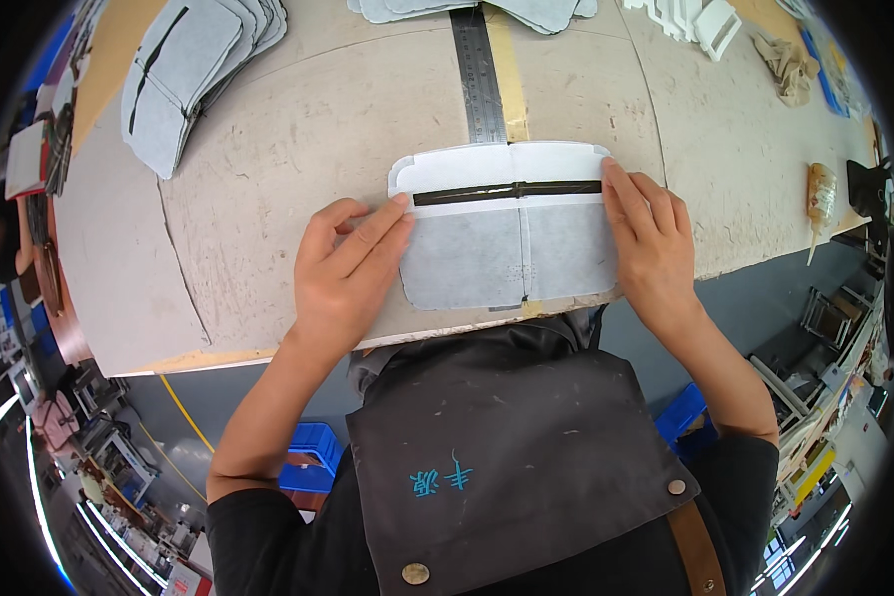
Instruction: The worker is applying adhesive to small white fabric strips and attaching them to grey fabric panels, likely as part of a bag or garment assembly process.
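Observation:
A pale grey-white backed panel [467,258] with rounded corners lies flat at the table's near edge. A long dark slot [561,188] crosses its upper part, and a seam runs down its middle. My left hand [353,263] holds the panel's left edge, fingertips by the slot's left end. At the opposite edge my right hand [656,233] grips the panel, its fingertips close to the slot's right end. Fingers on both hands are close together; parts of the thumbs are hidden. A steel ruler [479,84] meets the panel's far edge, alongside a yellow tape strip [508,74].
Similar panels are stacked at the far left [204,50], with another pile [526,12] at the far middle. White plastic frames [717,28], a crumpled cloth [790,70] and a nozzle bottle [820,194] lie at right. Blue bins [311,457] stand below the table beside my dark apron [517,427].

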Motion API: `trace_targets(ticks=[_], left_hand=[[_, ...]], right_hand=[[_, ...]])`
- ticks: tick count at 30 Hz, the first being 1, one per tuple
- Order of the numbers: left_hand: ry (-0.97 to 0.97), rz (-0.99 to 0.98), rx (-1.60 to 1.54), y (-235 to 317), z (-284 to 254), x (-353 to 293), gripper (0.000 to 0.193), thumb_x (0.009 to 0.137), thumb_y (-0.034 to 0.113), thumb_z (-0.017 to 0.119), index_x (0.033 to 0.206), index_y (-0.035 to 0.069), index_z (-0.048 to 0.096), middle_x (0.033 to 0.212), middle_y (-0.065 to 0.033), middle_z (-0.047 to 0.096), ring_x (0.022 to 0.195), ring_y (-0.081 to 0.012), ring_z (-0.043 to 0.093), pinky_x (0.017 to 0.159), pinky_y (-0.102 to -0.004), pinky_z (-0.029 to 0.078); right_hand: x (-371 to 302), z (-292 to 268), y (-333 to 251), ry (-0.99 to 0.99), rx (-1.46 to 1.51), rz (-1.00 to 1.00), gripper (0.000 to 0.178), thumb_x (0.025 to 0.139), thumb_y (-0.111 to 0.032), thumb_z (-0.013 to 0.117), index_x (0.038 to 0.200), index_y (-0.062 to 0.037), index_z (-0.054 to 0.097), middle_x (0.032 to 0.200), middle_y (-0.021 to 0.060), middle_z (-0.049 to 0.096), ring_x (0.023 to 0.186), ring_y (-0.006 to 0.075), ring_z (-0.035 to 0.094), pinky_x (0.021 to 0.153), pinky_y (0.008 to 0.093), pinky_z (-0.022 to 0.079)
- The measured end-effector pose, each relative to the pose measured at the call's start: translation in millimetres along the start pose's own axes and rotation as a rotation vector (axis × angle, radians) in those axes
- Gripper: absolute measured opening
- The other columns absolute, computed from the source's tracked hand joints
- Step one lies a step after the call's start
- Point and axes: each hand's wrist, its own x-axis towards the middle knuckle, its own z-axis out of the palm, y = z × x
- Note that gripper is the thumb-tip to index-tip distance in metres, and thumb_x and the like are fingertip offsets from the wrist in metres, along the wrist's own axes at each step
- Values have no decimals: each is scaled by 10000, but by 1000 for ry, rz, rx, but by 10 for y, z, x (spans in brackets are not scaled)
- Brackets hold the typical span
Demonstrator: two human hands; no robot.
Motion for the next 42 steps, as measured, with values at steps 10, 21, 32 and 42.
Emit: trace_targets(ticks=[10,21,32,42], left_hand=[[-62,43,132,-1,-30,16,321,677,35,754,994,78,718,1172,8,679,965,-268,578,684,-319,464],[-194,-176,87,110,-92,-52,323,772,79,710,1091,133,698,1260,76,641,1091,-274,516,925,-364,360],[-142,-308,-10,87,-86,-71,259,775,35,709,1026,83,663,1267,-29,633,1098,-297,507,935,-383,366],[14,-36,-221,495,448,520,227,684,30,767,891,45,674,887,-38,576,901,-244,527,779,-361,399]], right_hand=[[-13,-7,1,-33,4,7,482,733,1,567,1204,105,561,1391,139,478,1172,261,498,953,398,416],[10,11,27,37,6,33,449,708,6,605,1151,72,603,1354,108,533,1161,258,531,920,384,431],[176,133,61,291,622,498,246,767,33,699,992,-16,611,1144,118,625,1043,284,569,896,352,444],[123,120,-99,322,679,286,275,725,65,726,987,-15,696,1000,106,626,888,253,593,706,319,498]])
